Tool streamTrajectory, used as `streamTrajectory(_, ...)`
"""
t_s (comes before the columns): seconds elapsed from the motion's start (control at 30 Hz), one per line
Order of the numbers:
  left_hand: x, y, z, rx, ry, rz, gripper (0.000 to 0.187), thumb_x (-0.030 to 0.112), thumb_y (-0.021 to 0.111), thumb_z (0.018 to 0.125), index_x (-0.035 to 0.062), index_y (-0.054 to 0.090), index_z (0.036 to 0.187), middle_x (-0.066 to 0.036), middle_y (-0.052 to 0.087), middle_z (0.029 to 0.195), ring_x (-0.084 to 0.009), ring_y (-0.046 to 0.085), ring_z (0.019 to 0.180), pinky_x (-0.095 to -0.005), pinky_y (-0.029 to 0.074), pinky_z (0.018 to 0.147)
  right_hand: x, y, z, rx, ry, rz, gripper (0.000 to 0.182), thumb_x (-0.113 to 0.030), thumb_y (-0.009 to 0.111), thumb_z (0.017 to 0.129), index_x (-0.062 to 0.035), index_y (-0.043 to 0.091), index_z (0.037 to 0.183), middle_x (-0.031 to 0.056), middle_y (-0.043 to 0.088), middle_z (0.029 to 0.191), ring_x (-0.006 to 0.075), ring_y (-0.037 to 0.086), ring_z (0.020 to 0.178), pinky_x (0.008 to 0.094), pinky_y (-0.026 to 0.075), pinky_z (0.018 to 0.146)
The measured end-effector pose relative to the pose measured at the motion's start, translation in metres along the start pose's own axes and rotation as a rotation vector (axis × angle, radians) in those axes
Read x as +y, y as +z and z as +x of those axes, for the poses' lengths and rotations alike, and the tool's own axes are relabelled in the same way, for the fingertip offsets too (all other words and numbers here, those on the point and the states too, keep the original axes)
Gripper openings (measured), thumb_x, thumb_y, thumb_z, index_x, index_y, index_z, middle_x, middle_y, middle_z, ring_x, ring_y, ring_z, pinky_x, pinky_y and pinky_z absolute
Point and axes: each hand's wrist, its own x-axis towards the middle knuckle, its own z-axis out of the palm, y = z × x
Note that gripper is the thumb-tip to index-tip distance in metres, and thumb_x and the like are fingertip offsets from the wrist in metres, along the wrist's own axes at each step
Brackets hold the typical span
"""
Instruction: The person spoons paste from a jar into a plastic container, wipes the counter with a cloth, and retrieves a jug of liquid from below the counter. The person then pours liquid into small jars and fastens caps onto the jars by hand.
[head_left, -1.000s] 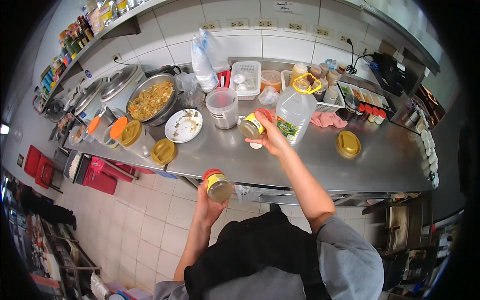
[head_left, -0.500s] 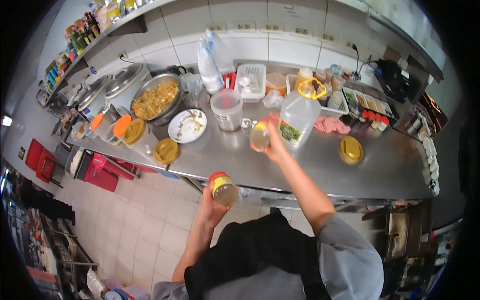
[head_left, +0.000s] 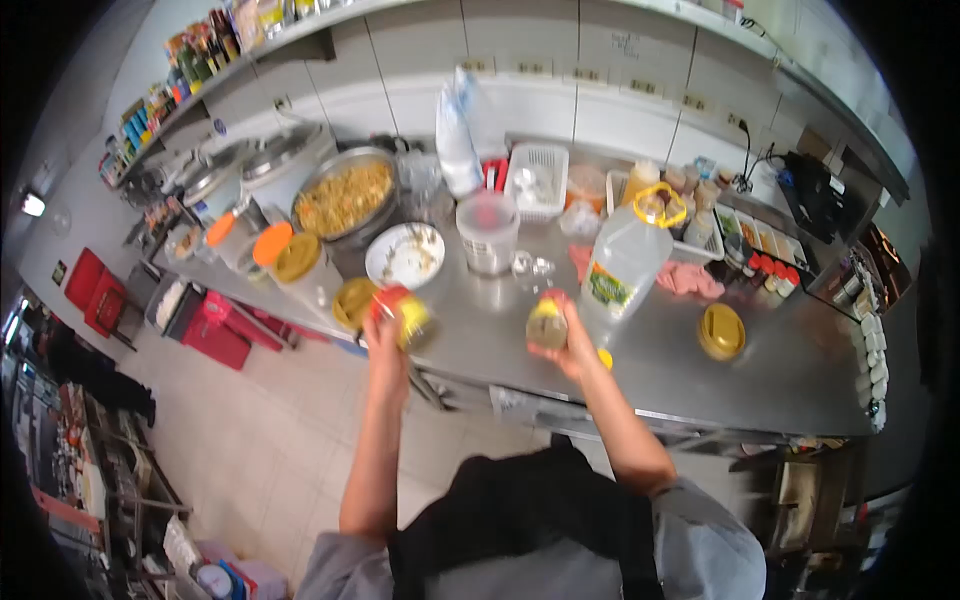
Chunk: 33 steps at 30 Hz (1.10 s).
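My left hand [head_left: 384,345] is closed around a jar [head_left: 412,322] with a red lid and yellow label, blurred by motion, near the counter's front edge. A second jar [head_left: 547,328], glass-like with a pale lower part, is in the grip of my right hand [head_left: 574,345] above the counter. Beside that hand stands a large clear jug [head_left: 625,262] with a yellow handle and green label. A small yellow cap [head_left: 605,358] shows by my right wrist. Behind the left jar sit a mustard-yellow lid [head_left: 352,302] and a white bowl [head_left: 404,255] with food scraps.
A metal bowl of noodle-like food [head_left: 345,197], a clear tub [head_left: 488,230] and a white basket [head_left: 537,180] line the steel counter [head_left: 660,395]. Pink cloth [head_left: 692,279] and another mustard-yellow lid [head_left: 722,331] lie to the right. Orange-lidded containers [head_left: 272,243] stand left.
My left hand has moved up and left with its jar, towards the mustard-yellow lid. My right hand has drawn its jar closer to the counter's front edge. The view has shifted slightly.
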Motion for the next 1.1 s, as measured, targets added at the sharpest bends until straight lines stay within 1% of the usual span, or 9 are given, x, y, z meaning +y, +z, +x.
streamTrajectory(0.07,-0.001,0.015,-0.002,-0.183,-0.027,-0.068,0.051,0.041,0.054,0.101,0.0117,0.043,0.140,-0.008,0.056,0.135,-0.0198,0.059,0.120,-0.0376,0.051,0.095,-0.020,0.016,0.003,0.003,-0.034,0.034,0.048,-0.060,0.056,0.094,-0.0214,0.057,0.122,0.0035,0.063,0.110,0.0225,0.066,0.097,0.0455,0.060,0.075)
streamTrajectory(0.2,-0.035,-0.026,0.046,-0.106,-0.322,-0.293,0.051,0.050,0.050,0.101,0.0125,0.053,0.135,-0.005,0.064,0.124,-0.0212,0.065,0.110,-0.0267,0.049,0.080,0.008,-0.008,0.004,0.025,0.016,0.198,0.047,-0.060,0.057,0.093,-0.0227,0.058,0.120,0.0020,0.064,0.108,0.0216,0.066,0.095,0.0442,0.060,0.075)
streamTrajectory(0.53,-0.036,-0.018,0.037,-0.162,-0.450,-0.398,0.054,0.062,0.046,0.098,0.0174,0.058,0.126,-0.010,0.067,0.118,-0.0194,0.064,0.099,-0.0279,0.052,0.072,-0.021,0.008,0.022,-0.105,0.090,0.334,0.042,-0.052,0.061,0.091,-0.0190,0.058,0.116,0.0064,0.064,0.106,0.0305,0.067,0.092,0.0395,0.060,0.069)
streamTrajectory(0.63,-0.046,-0.034,0.051,-0.064,-0.517,-0.519,0.052,0.059,0.046,0.099,0.0182,0.058,0.128,-0.010,0.067,0.118,-0.0190,0.064,0.099,-0.0280,0.052,0.069,-0.014,-0.002,0.045,-0.002,0.057,0.387,0.042,-0.052,0.059,0.092,-0.0200,0.057,0.120,0.0068,0.064,0.108,0.0310,0.067,0.093,0.0401,0.060,0.068)
streamTrajectory(0.67,-0.047,-0.039,0.045,-0.206,-0.482,-0.559,0.048,0.055,0.046,0.100,0.0181,0.057,0.129,-0.010,0.065,0.121,-0.0191,0.063,0.104,-0.0285,0.052,0.076,-0.014,-0.003,0.049,0.080,0.129,0.423,0.045,-0.052,0.058,0.093,-0.0160,0.059,0.120,0.0092,0.065,0.105,0.0305,0.067,0.091,0.0375,0.060,0.066)
streamTrajectory(0.77,-0.038,-0.019,0.030,-0.176,-0.322,-0.321,0.046,0.049,0.049,0.101,0.0162,0.053,0.132,-0.010,0.062,0.125,-0.0194,0.061,0.107,-0.0302,0.051,0.086,-0.017,0.035,0.008,-0.014,-0.035,0.058,0.041,-0.052,0.057,0.093,-0.0195,0.058,0.118,0.0081,0.064,0.103,0.0294,0.068,0.087,0.0374,0.060,0.066)
streamTrajectory(0.83,-0.055,-0.021,0.044,0.052,0.010,0.027,0.050,0.027,0.062,0.097,0.0100,0.039,0.138,-0.010,0.057,0.128,-0.0198,0.059,0.115,-0.0358,0.049,0.095,-0.008,0.028,0.021,0.003,-0.031,0.137,0.041,-0.054,0.056,0.093,-0.0235,0.057,0.120,0.0064,0.066,0.102,0.0272,0.068,0.084,0.0386,0.059,0.066)
streamTrajectory(1.0,-0.052,-0.015,0.032,-0.010,0.133,0.240,0.056,0.004,0.073,0.087,0.0052,0.042,0.133,-0.013,0.060,0.129,-0.0212,0.063,0.115,-0.0327,0.054,0.092,-0.015,0.025,0.035,-0.049,-0.023,0.039,0.046,-0.060,0.054,0.094,-0.0233,0.056,0.122,0.0050,0.065,0.107,0.0235,0.067,0.093,0.0417,0.058,0.070)
streamTrajectory(1.1,-0.053,-0.014,0.031,0.028,0.114,0.439,0.056,0.005,0.074,0.086,0.0048,0.043,0.132,-0.013,0.062,0.126,-0.0225,0.065,0.114,-0.0336,0.055,0.092,0.010,-0.001,0.041,-0.022,-0.003,0.081,0.048,-0.062,0.052,0.095,-0.0247,0.054,0.125,0.0030,0.064,0.111,0.0215,0.065,0.098,0.0455,0.058,0.072)
